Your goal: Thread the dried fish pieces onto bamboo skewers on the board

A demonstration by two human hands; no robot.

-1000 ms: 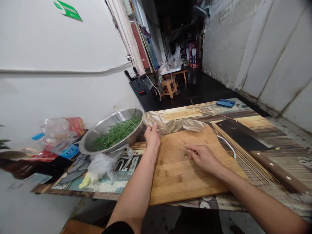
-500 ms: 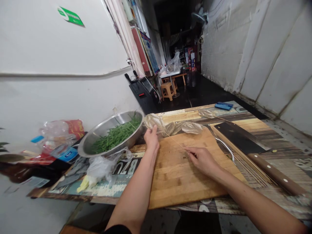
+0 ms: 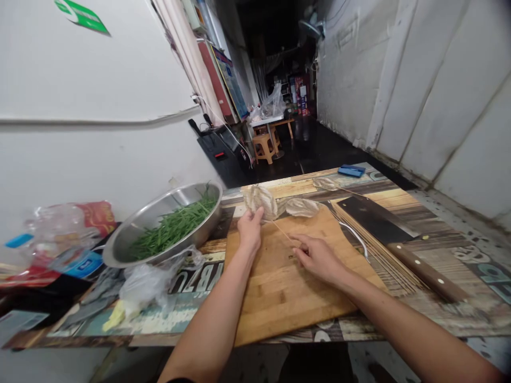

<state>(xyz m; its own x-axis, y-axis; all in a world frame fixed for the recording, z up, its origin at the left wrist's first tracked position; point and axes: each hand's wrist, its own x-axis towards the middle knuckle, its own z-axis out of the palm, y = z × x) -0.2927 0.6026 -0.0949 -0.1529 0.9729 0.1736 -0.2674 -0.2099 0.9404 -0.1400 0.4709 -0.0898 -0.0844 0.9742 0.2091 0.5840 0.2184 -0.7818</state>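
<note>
My left hand [image 3: 250,229] rests at the far edge of the wooden cutting board [image 3: 287,287], fingers closed on a pale wrinkled sheet of food [image 3: 260,199]. A thin bamboo skewer [image 3: 282,231] runs from that sheet down to my right hand [image 3: 318,258], which pinches its near end over the board. More pale pieces [image 3: 302,207] lie just beyond, at the board's far edge.
A steel bowl of green stalks [image 3: 167,226] stands left of the board, with plastic bags [image 3: 147,279] and packets [image 3: 59,239] further left. A cleaver [image 3: 393,236] and a bundle of skewers [image 3: 379,250] lie to the right. A blue object [image 3: 351,171] sits at the table's far edge.
The view has swung so everything sits further left. My left hand has lifted the pale sheet slightly, and my right hand has moved a little closer to it along the skewer.
</note>
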